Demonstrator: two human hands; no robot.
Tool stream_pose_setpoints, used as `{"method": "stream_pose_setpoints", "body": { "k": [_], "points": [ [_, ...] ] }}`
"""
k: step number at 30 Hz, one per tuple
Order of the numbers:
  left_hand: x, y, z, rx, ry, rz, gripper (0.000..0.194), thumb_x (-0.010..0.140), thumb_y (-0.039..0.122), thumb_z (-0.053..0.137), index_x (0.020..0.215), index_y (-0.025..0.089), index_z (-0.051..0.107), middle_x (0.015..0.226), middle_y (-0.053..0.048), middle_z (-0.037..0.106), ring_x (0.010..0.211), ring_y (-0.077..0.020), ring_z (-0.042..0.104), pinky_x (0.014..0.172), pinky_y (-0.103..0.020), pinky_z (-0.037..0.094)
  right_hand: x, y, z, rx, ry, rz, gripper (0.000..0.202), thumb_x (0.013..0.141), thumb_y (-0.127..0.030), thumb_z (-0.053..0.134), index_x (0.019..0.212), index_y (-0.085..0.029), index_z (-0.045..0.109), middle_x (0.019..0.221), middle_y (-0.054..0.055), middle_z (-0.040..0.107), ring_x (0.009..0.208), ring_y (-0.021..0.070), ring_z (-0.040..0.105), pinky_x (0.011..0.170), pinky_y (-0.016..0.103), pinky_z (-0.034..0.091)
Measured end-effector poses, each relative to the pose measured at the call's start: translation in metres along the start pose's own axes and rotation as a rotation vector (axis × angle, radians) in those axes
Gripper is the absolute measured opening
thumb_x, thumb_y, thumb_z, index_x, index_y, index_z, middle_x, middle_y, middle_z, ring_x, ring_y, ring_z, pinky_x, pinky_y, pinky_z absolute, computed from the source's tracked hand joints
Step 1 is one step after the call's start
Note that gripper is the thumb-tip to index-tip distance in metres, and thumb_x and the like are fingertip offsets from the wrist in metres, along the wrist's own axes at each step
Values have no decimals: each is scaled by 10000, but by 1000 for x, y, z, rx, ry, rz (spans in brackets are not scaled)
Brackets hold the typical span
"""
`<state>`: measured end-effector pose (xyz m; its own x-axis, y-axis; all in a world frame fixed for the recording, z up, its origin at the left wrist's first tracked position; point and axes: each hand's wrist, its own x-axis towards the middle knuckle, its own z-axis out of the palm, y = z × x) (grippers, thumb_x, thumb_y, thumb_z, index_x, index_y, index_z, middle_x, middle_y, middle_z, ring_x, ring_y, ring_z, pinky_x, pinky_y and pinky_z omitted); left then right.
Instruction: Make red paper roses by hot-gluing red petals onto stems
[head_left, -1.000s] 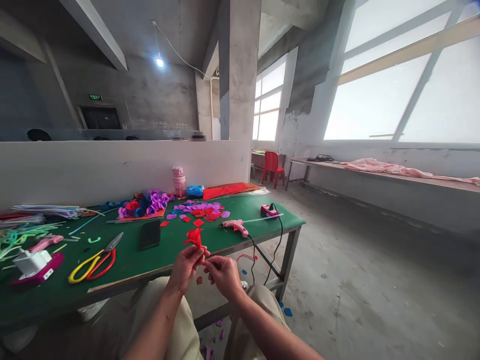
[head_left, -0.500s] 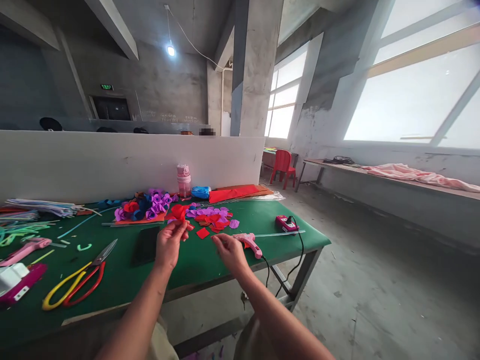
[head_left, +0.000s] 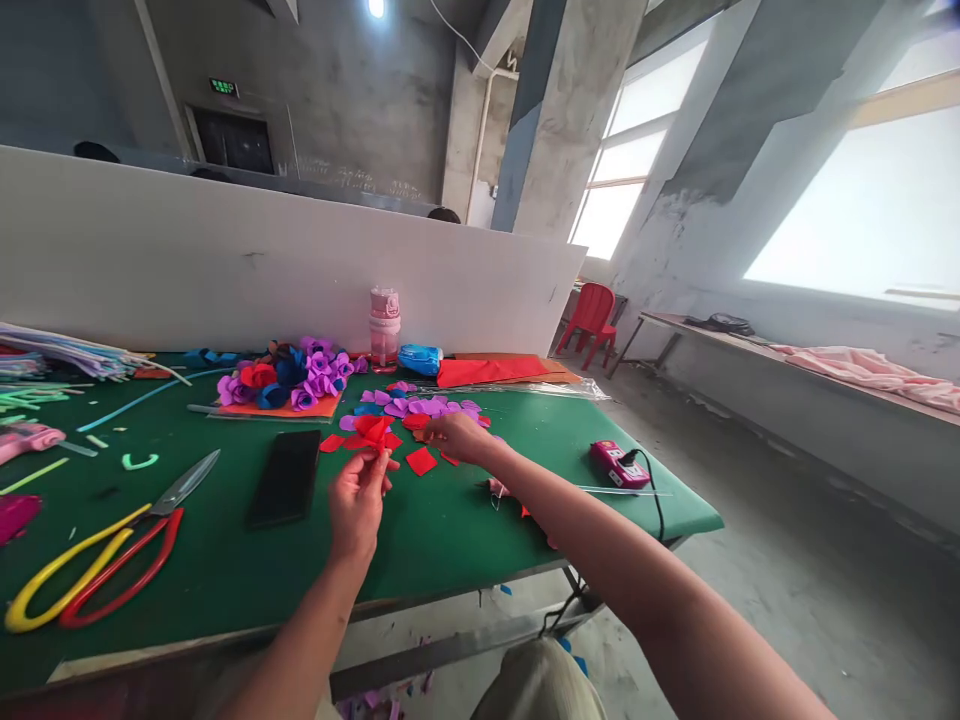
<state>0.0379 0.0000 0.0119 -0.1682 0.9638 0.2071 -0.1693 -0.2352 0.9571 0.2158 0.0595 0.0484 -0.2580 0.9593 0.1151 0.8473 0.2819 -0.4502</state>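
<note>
My left hand [head_left: 358, 500] pinches a red paper flower [head_left: 372, 430] by its base and holds it upright above the table. My right hand [head_left: 459, 438] is at the loose petals, its fingertips closed together beside a red petal [head_left: 415, 422]; what they hold, if anything, is hidden. Purple petals [head_left: 420, 404] lie just behind, and a red paper square [head_left: 421, 461] lies flat between my hands. A pink glue gun [head_left: 498, 488] is mostly covered by my right forearm.
Finished paper flowers [head_left: 319, 375] are heaped behind my left hand. A black phone [head_left: 285, 478] and scissors [head_left: 120, 555] lie to the left. At the back stand a pink bottle [head_left: 385, 330] and a white partition [head_left: 292, 265]. A corded magenta power socket [head_left: 616, 464] sits near the right edge.
My right hand has moved from near the glue gun forward to the petals, its forearm now crossing over the gun. My left hand keeps hold of the red flower. The view has tilted downward.
</note>
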Motion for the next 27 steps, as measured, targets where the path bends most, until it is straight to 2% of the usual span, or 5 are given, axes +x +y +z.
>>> {"method": "stream_pose_setpoints", "body": {
  "k": [5,9,15,21,27],
  "points": [
    [0,-4,-2,0,9,-24,256,730,416,657,731,162,624,681,-31,636,495,-89,443,453,-208,364,24,-7,23,123,-84,-11,160,573,-66,692,661,-199,693,786,27,682,754,190,604,634,232,395],
    [0,0,1,-55,-25,-86,331,715,465,660,789,145,613,733,-53,659,466,-95,502,416,-210,375,19,-7,21,284,9,56,112,629,-73,640,673,-176,637,697,17,646,716,177,602,627,244,419],
    [0,4,2,-43,-30,-36,308,728,463,658,797,168,602,651,-8,621,412,-71,454,387,-195,334,-25,-23,20,673,147,165,160,813,-295,546,889,-156,564,625,-2,612,545,111,592,533,231,476],
    [-1,6,-7,-99,-63,-57,382,716,519,649,832,154,644,584,42,492,393,-37,326,359,-183,232,-73,-51,32,1445,248,284,417,537,-454,796,746,-162,584,533,-42,579,459,65,530,451,171,415],
    [-4,11,-15,-58,-106,-75,406,700,528,658,858,154,674,575,49,458,406,-35,315,366,-178,226,-87,-56,67,1213,230,315,311,638,-437,719,696,-164,581,465,-45,556,380,80,490,389,193,394]
  ]
}}
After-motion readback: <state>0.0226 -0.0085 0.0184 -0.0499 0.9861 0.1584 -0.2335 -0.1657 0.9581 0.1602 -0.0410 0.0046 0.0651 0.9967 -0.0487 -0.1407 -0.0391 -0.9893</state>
